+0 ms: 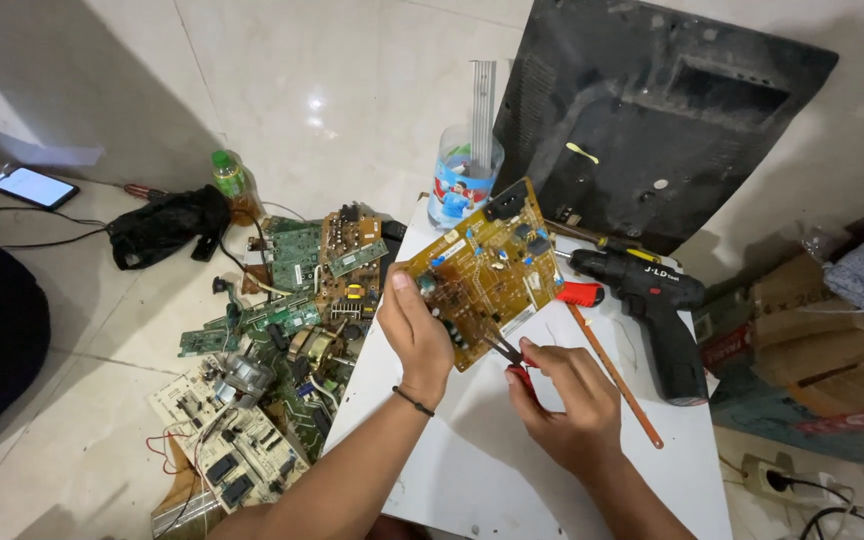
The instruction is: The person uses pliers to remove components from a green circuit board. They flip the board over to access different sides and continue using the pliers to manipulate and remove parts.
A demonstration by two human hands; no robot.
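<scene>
Frame centre: left hand [415,335] clamps tilted yellow circuit board [487,270] by its edge; right hand [564,400] fisted on red-handled pliers [514,358], tips at board.

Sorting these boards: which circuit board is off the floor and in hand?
The tan-yellow circuit board, gripped by the left hand above the white table; the green boards lie piled on the floor.

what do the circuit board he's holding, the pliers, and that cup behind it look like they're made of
The circuit board in the left hand looks like stiff, matte yellow-tan laminate, studded with plastic and metal parts. The pliers in the right hand show dark metal tips and red handles, probably rubber or plastic. The cup seems to be clear plastic with a printed picture, since you can see through it.
</scene>
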